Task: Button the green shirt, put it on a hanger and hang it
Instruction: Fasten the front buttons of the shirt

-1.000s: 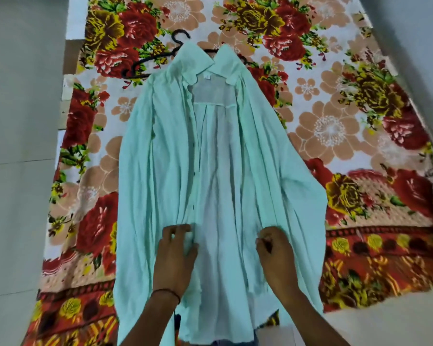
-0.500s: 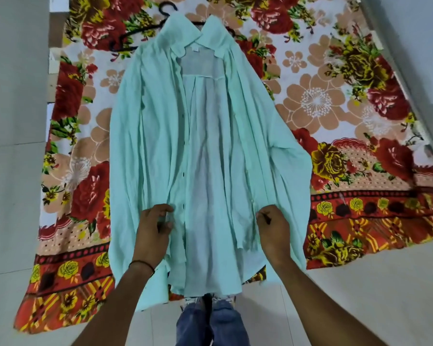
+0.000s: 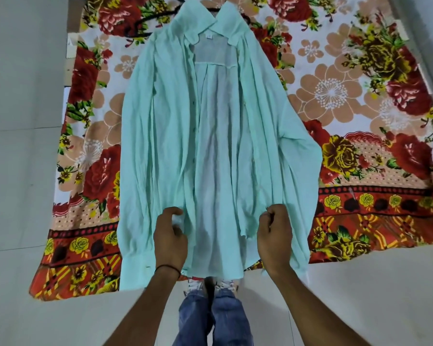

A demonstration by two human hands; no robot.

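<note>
Since a second ago the left hand (image 3: 170,237) has shifted outward; both it and the right hand (image 3: 275,232) pinch the thin mint-green shirt (image 3: 210,136), front panels spread, unbuttoned.

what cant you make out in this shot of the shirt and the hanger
- Black hanger, head view: mostly under the shirt's collar, hook cut by the top edge; whether it sits inside the shoulders is unclear.
- Green shirt: buttons along the placket are too small to count.
- Left hand and right hand: fingers curl into the fabric, so the exact grip is hidden.
- Shoes: mostly covered by the hem.
</note>
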